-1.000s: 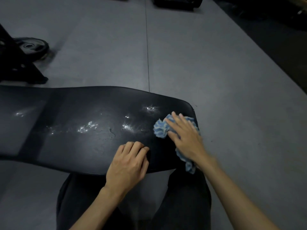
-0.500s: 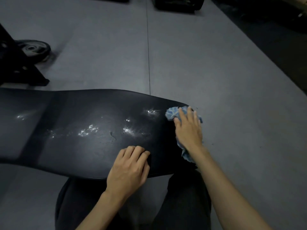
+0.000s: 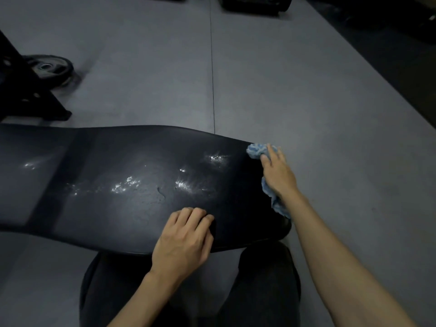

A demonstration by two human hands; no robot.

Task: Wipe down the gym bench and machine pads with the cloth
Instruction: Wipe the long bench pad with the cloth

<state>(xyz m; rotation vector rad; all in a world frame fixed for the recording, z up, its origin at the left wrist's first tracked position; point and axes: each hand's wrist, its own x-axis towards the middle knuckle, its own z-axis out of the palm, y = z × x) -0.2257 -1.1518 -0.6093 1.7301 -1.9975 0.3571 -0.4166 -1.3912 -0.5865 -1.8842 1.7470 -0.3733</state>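
A long black gym bench pad [image 3: 122,185] runs across the view from the left edge to its rounded right end. Wet, shiny patches lie along its middle. My right hand [image 3: 277,172] presses a crumpled blue cloth [image 3: 256,151] against the pad's far right end, fingers laid fairly straight over it; the cloth's tail hangs down below my wrist. My left hand [image 3: 185,241] rests on the pad's near edge with its fingers curled under, holding nothing.
Grey rubber floor lies beyond the bench. A black weight plate [image 3: 50,68] lies on the floor at the far left beside a black machine frame [image 3: 21,90]. Dark equipment stands along the top edge. My dark-trousered legs [image 3: 259,291] are below the pad.
My right hand has slid the cloth from the pad's near right part outward and away, to the far right tip. My left hand has stayed on the near edge.
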